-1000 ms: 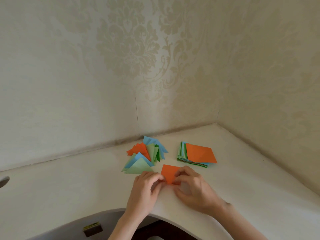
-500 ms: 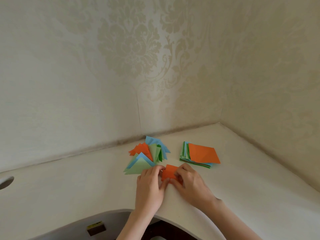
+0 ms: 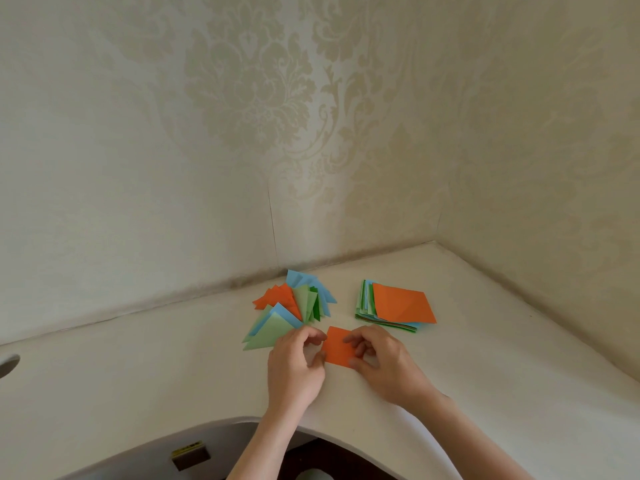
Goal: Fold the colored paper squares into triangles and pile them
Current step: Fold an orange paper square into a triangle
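A: Bench (image 3: 138,368) layout — fanned pile of folded triangles (image 3: 291,310) far left, stack of unfolded squares (image 3: 394,308) far right. Orange sheet (image 3: 337,346) lies flat just in front of both, between the hands.

B: Grip state?

A: Left hand (image 3: 294,365) pinches the sheet's left edge, right hand (image 3: 384,362) pinches its right edge — both clamped on it, fingers curled.

B: Risks?

A: Likely a skewed crease if corners don't meet before pressing. The left knuckles sit just beside the loose pile, so a nudge could scatter it.
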The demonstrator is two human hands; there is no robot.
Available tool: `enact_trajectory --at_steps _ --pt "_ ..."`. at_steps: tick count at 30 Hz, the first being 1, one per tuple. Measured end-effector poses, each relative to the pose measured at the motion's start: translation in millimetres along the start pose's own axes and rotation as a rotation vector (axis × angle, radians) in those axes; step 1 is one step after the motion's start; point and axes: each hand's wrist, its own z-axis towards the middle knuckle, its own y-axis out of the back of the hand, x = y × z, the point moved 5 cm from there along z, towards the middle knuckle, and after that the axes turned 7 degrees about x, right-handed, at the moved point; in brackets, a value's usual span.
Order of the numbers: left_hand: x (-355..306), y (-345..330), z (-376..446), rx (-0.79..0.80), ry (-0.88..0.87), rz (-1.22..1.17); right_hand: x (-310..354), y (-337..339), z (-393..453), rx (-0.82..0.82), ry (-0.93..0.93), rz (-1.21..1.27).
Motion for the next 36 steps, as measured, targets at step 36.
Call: enact_trajectory --at_steps 36 --pt "6 21 -16 0.027 -0.144 0.224 4 -2 -2 -0.072 -0.028 -0.26"
